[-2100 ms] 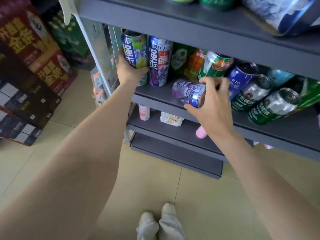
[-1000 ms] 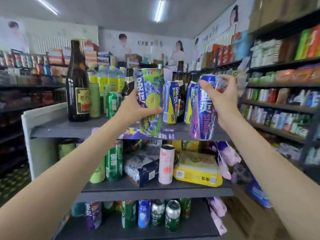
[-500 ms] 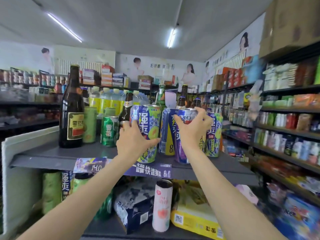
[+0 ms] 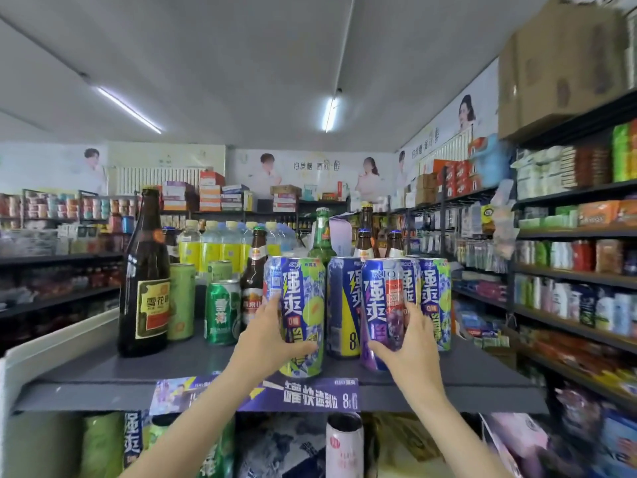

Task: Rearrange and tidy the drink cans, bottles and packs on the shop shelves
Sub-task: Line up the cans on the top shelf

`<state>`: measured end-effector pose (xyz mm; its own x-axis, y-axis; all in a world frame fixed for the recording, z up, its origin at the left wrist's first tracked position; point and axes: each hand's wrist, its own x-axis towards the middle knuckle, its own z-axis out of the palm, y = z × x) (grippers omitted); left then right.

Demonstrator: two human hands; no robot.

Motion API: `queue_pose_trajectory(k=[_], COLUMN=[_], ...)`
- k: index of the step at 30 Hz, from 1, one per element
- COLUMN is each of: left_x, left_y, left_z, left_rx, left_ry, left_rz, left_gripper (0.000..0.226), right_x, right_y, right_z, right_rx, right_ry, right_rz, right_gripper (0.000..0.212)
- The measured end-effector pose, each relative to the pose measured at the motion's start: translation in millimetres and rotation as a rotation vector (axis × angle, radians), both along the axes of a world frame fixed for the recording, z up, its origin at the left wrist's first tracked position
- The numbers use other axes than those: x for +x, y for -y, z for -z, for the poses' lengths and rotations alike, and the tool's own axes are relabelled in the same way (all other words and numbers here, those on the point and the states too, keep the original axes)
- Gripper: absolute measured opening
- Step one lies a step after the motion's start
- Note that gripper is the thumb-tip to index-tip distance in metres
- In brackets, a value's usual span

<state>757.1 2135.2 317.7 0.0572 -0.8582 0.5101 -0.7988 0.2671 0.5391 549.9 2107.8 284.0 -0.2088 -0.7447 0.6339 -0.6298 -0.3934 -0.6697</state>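
On the grey top shelf (image 4: 103, 377) my left hand (image 4: 272, 336) grips a tall blue-and-green can (image 4: 298, 305) that stands upright near the front edge. My right hand (image 4: 410, 343) grips a blue-and-purple can (image 4: 379, 301), also upright on the shelf. Between and behind them stands a blue-and-yellow can (image 4: 343, 305), and a blue-and-green can (image 4: 436, 301) stands at the right. All these cans touch or nearly touch in a row.
A tall brown bottle (image 4: 144, 281), a pale green can (image 4: 182, 301) and a green beer can (image 4: 222, 312) stand to the left. More bottles (image 4: 322, 236) stand behind. A purple price strip (image 4: 303, 395) hangs below the shelf; a pink-white can (image 4: 344, 443) stands beneath. Stocked shelves (image 4: 572, 263) line the right.
Both cans came from the low shelf up to the top shelf. In the last half second they settled upright on it, and my hands slid lower on the cans.
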Motion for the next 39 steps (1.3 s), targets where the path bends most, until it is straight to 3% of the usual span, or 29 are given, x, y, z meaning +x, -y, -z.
queue_pose_trajectory(k=[9,24,28,31,33,34,36,39], left_x=[-25,-55,-51,-41,-38,-39,-45,-53], left_y=[10,19,19,17,23,24,31,53], left_z=[18,19,16,2,-17,-30,-60,-90], left_rx=[-0.251,-0.265,-0.252,-0.48,-0.749,-0.768,-0.633,-0.414], left_ry=[0.155,0.315,0.275,0.262,0.22,0.21,0.226,0.403], left_rz=[-0.196,-0.305,-0.259,-0.24,-0.217,-0.177,-0.075,-0.018], left_gripper=[0.102,0.101,0.099,0.081,0.06,0.052,0.048,0.052], right_x=[25,30,10,-13,-22,-23,-24,-23], right_y=[-2,-4,-13,-17,-8,1,25,64], right_z=[-5,-7,-25,-69,-104,-121,-148,-168], right_rx=[0.026,0.076,-0.028,-0.211,-0.233,-0.21,-0.14,-0.026], right_ry=[-0.066,-0.195,-0.149,-0.131,-0.124,-0.119,-0.145,-0.294], right_rz=[0.183,0.204,0.141,0.062,-0.027,-0.077,-0.149,-0.215], right_gripper=[0.084,0.086,0.071,0.061,0.059,0.059,0.061,0.067])
